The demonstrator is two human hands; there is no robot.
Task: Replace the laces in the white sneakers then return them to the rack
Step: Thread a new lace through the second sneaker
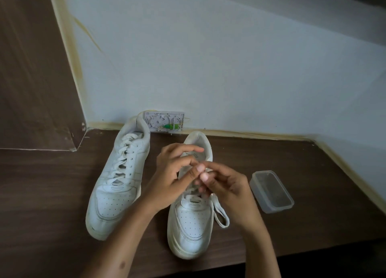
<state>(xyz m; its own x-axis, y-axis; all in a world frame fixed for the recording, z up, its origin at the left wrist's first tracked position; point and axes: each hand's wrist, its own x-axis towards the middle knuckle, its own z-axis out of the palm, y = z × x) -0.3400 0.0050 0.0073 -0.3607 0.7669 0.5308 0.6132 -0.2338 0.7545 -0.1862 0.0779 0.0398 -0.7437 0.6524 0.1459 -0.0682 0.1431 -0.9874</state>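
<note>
White sneakers side by side on the dark wooden tabletop [313, 173], toes toward the camera. Left sneaker [117, 183] is fully laced, its heel right up against the pale wall [229, 68]. Right sneaker [191, 221] sits just beside it, and both hands are over its lacing area, hiding most of the tongue and eyelets. Left hand [173, 173] has its fingers curled, fingertips meeting the other hand's over the shoe's middle. Right hand [226, 187] is curled too, thumb and fingers pinching together; what sits in that pinch is blurred, and I can't tell whether it's the lace. White lace [220, 214] spills out from under the right hand and loops down flat on the wood against the shoe's outer side. Beyond it, well apart, a clear plastic container [271, 191] stands open-topped. Behind the heels, a small white fibre termination box [165, 122] with a green connector leans at the foot of the wall.
</note>
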